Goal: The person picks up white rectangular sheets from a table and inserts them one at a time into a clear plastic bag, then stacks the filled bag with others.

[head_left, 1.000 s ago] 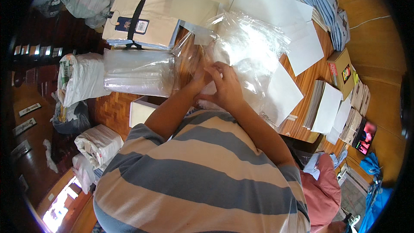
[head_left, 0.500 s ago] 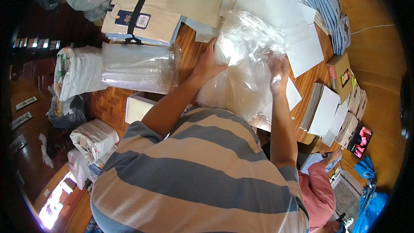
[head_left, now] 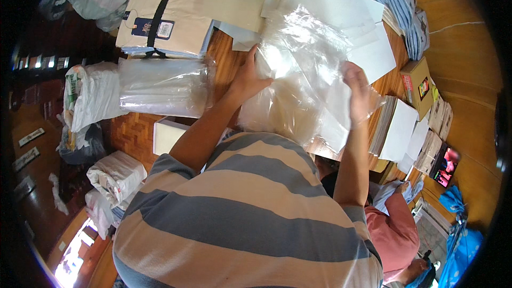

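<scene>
A crinkled, shiny clear plastic bag (head_left: 298, 74) spreads in front of me above the table, close to my body. My left hand (head_left: 248, 79) grips its left side, the thumb lying over the film and the fingers along the edge. On the right side, my right hand (head_left: 358, 93) has its fingers curled at the film, slightly blurred, and a loose corner of plastic sticks out beyond it. Several white sheets (head_left: 368, 56) lie under and behind the bag. Left of my left hand is a stack of clear plastic bags (head_left: 165, 86).
A strapped stack of beige folded cloth (head_left: 186, 16) with a dark tag lies far left. Blue folded garments (head_left: 392, 0) are bundled far right. Card stacks (head_left: 397, 128), a cardboard box (head_left: 416, 88) and a lit phone (head_left: 445, 165) line the right. A person in a pink sleeve (head_left: 392, 229) works there.
My right hand has shifted right and slightly nearer, drawing the bag's right side outward. The bag looks wider and flatter. My left hand keeps its hold; the whole view has shifted slightly.
</scene>
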The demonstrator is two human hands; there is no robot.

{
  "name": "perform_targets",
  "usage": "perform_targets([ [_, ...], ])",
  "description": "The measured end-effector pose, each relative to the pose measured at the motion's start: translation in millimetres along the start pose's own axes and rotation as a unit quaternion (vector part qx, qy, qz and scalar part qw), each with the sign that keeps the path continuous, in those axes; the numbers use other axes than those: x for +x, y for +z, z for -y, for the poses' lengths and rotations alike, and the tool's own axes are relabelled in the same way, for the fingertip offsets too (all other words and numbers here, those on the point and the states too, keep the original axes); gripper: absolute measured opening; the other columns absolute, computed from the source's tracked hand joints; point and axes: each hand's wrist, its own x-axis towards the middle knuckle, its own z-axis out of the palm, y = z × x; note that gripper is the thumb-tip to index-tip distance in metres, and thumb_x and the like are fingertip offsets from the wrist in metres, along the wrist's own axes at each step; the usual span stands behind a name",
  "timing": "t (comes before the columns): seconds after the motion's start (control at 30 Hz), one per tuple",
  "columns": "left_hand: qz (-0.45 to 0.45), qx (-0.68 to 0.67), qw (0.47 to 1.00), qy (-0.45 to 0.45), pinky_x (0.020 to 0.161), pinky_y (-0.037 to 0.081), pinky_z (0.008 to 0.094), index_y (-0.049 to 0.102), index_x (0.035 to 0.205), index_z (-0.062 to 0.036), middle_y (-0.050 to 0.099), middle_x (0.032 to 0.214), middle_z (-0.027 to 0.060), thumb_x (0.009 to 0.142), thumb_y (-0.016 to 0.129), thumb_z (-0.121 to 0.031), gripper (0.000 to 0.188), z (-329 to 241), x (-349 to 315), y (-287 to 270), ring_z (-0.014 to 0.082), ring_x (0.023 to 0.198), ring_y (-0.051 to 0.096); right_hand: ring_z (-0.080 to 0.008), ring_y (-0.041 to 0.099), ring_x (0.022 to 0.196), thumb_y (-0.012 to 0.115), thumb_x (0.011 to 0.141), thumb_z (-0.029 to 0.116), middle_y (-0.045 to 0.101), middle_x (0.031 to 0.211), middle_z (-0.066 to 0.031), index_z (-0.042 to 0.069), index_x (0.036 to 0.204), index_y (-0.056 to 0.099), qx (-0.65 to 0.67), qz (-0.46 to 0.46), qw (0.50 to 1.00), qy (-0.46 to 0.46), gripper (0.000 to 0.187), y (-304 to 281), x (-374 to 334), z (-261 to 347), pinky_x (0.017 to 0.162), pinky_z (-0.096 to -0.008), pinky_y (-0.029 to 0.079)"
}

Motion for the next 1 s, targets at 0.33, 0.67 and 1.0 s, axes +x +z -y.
perform_targets([
  [0.33, 0.007, -0.209, 0.978, 0.003, 0.119, 0.029, 0.0394, 0.018, 0.159, -0.0015, 0.040, 0.154, 0.0267, 0.096, 0.070, -0.028, 0.086, 49, 22, -5, 0.0345, 0.145, 0.038, -0.0464, 0.032, 0.145, 0.076, 0.085, 0.040, 0.035, 0.159, -0.0205, 0.013, 0.146, 0.052, -0.452, 0.115, 0.865, -0.184, 0.071, 109, -61, -31, 0.117, -0.0589, 0.030],
  [0.67, -0.045, -0.007, 0.999, 0.018, 0.120, 0.027, 0.0406, 0.018, 0.156, 0.0057, 0.033, 0.156, 0.0286, 0.094, 0.071, -0.029, 0.089, 7, 2, 7, 0.0364, 0.146, 0.034, -0.0492, 0.035, 0.142, 0.067, 0.093, 0.021, 0.030, 0.156, -0.0322, 0.005, 0.148, 0.046, -0.472, -0.098, 0.874, -0.065, 0.061, 76, -48, -96, 0.116, -0.0521, 0.034],
  [1.0, -0.008, 0.039, 0.999, 0.019, 0.114, 0.036, 0.0438, 0.025, 0.151, 0.0079, 0.039, 0.150, 0.0329, 0.091, 0.070, -0.023, 0.081, 13, 15, -4, 0.0400, 0.139, 0.044, -0.0410, 0.065, 0.100, 0.085, 0.077, 0.030, 0.065, 0.109, -0.0270, -0.010, 0.129, 0.056, -0.212, -0.130, 0.967, 0.050, 0.072, 45, 4, -74, 0.089, -0.0427, 0.054],
])
